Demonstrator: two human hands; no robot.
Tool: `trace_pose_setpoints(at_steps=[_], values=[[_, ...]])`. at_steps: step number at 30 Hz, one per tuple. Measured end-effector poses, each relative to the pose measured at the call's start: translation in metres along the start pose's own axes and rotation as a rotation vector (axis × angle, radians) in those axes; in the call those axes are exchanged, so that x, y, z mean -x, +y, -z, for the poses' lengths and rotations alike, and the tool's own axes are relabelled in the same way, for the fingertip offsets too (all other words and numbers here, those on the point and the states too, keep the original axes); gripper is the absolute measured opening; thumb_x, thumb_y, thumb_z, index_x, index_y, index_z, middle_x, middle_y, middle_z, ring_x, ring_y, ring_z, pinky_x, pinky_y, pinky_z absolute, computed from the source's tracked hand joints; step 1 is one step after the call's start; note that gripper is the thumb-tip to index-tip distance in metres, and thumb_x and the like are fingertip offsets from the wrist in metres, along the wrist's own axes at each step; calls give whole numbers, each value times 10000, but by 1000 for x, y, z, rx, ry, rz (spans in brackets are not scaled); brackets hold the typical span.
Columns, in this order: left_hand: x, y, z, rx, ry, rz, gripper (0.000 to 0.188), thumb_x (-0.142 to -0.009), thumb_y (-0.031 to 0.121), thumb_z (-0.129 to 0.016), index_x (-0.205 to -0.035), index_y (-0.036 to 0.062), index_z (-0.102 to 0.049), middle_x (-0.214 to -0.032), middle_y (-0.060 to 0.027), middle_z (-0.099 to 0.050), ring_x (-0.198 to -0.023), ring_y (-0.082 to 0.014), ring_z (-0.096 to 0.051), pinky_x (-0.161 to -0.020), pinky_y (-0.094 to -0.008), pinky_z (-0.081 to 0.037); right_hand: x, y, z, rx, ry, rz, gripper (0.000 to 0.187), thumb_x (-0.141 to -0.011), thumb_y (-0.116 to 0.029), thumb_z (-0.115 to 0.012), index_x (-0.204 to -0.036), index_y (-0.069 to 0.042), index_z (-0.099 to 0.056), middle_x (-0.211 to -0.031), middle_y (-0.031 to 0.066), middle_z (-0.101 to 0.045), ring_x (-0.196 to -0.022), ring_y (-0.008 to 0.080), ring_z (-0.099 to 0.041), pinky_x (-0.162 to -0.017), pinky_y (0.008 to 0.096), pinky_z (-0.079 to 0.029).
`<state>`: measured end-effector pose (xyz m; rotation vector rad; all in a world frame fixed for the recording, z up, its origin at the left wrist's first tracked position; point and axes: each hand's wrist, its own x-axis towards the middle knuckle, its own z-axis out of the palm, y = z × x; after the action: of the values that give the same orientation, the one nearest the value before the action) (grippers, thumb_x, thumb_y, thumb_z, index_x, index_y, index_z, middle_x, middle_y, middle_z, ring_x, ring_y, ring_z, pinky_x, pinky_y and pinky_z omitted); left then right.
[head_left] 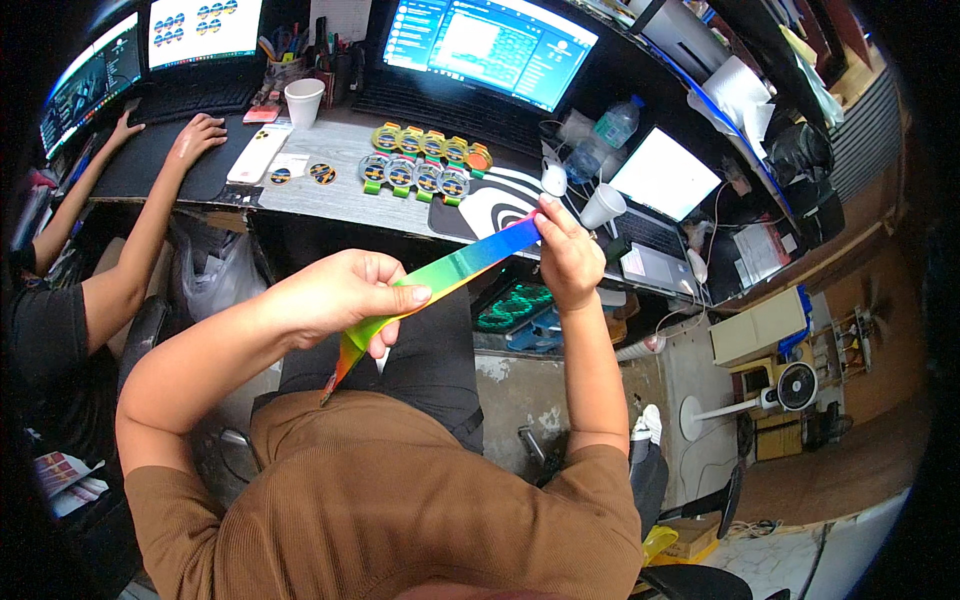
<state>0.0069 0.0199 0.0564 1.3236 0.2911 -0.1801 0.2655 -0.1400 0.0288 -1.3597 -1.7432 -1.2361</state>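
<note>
A rainbow-coloured ribbon is stretched between my hands above my lap, its blue and pink end higher and to the right. My left hand pinches it between thumb and fingers near the green part. From there, a yellow-to-red tail hangs toward my brown shirt. My right hand closes on the blue-pink end, close to the desk edge. Beyond my hands, several gold medals lie in a row on the desk, with silver medals just in front of them. Green ribbon pieces show at the silver ones.
A black-and-white mouse pad, a white mouse and a paper cup sit behind my right hand. A laptop stands to the right. Round stickers lie on the desk's left. A co-worker's hand rests near a keyboard.
</note>
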Motion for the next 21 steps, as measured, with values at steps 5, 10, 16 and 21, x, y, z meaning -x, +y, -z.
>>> trace_pose_setpoints(at_steps=[5, 10, 16, 21], values=[[3, -1, -1, 1, -26, -37, 290, -934, 319, -574, -887, 34, -548, -668, -69, -616, -509, -121, -599, -498, -231, -495, -1, -5, -8, -7, 23, -54, 310, -707, 106, -607, -991, -16, -635, -1052, 186, -661, -880, 284, -675, -728, 332, -545], [3, -3, -5, 5, -40, -57, 289, -971, 307, -501, -952, 23, -552, -709, -73, -620, -550, -121, -600, -531, -235, -498, 3, -7, -13, -38, 18, -122, 317, -692, 95, -602, -987, -20, -614, -1017, 173, -656, -843, 305, -651, -721, 360, -517], [-1, -7, -7, 9, -58, -77, 265, -968, 274, -510, -969, 14, -559, -701, -62, -615, -575, -123, -606, -554, -237, -507, 4, -4, -19, 75, 116, -175, 332, -664, 97, -616, -966, -42, -613, -987, 153, -652, -835, 306, -629, -726, 390, -484], [-7, -7, -7, 50, -95, -143, 268, -956, 271, -535, -956, 6, -571, -721, -69, -626, -616, -132, -627, -603, -253, -526, 12, -3, -22, 102, 107, -160, 353, -664, 117, -603, -972, -54, -619, -904, 125, -649, -815, 284, -624, -742, 391, -486]])
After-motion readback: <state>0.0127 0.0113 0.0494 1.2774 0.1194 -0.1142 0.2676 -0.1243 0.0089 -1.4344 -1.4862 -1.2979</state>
